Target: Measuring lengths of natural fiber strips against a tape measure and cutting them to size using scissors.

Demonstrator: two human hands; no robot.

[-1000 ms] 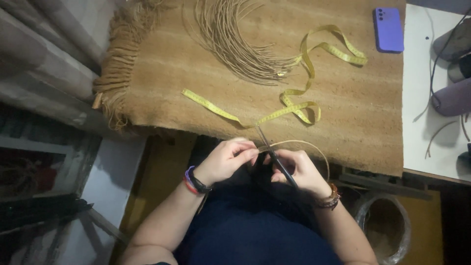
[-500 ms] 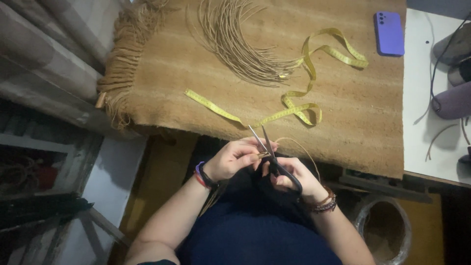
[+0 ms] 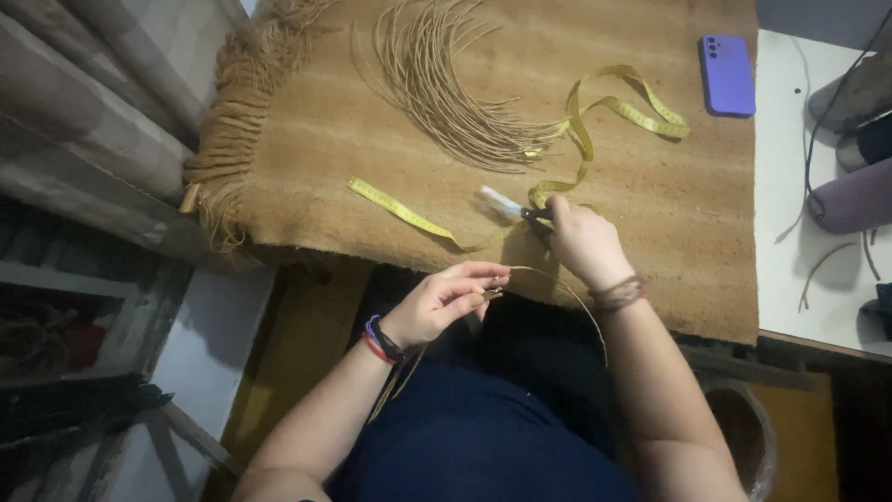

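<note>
My left hand (image 3: 444, 299) pinches thin tan cords (image 3: 557, 284) over my lap, just below the table edge; one cord arcs to the right toward my right wrist. My right hand (image 3: 581, 244) reaches onto the brown fringed mat (image 3: 372, 121) and holds scissors (image 3: 509, 206), whose pale blurred blades point left over the mat. A yellow measuring tape (image 3: 595, 121) loops and trails across the mat right beside the scissors. A fanned bundle of tan cords (image 3: 446, 93) lies further up the mat.
A purple phone (image 3: 727, 74) lies at the mat's far right corner. A white table (image 3: 808, 232) on the right holds dark cables and a purple-grey object (image 3: 859, 200). A round bin (image 3: 739, 437) stands lower right. Shelving and a curtain fill the left side.
My right hand has moved from beside the left hand up onto the mat, carrying the scissors. The left hand stays over my lap with the cords.
</note>
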